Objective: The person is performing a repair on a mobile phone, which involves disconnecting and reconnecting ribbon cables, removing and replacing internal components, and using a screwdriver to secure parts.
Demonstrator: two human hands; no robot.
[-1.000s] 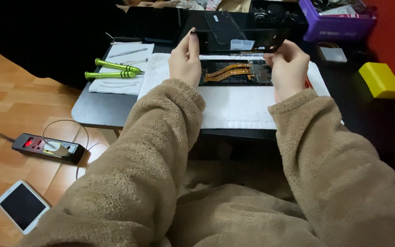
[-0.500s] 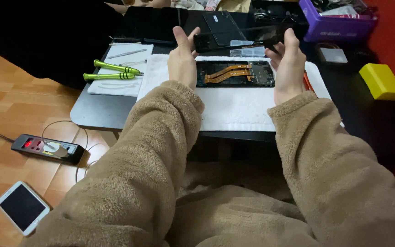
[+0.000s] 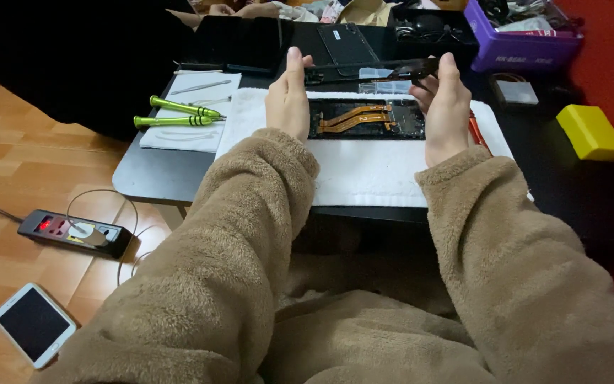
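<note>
1. Left hand [image 3: 289,99] and right hand [image 3: 445,107] are raised over the table, palms facing each other. They pinch the two ends of a thin dark panel [image 3: 364,69] between them, held level and clear of the surface.
2. Grip: fingers of each hand are pressed to an end edge of the panel. The left thumb points up; the right fingertips curl over the far end.
3. Directly beneath the held panel lies an opened phone body [image 3: 365,118], orange ribbon cables exposed, on a white towel [image 3: 364,167].
4. Left of the left hand: two green screwdrivers [image 3: 179,114] on a white paper sheet [image 3: 186,131].
5. Beyond the right hand: a purple box [image 3: 524,43] holding loose parts and packets, contents not distinguishable. A yellow block [image 3: 591,131] sits further right.
6. Floor, below the left sleeve: a power strip [image 3: 72,233] and a white phone [image 3: 35,323].
</note>
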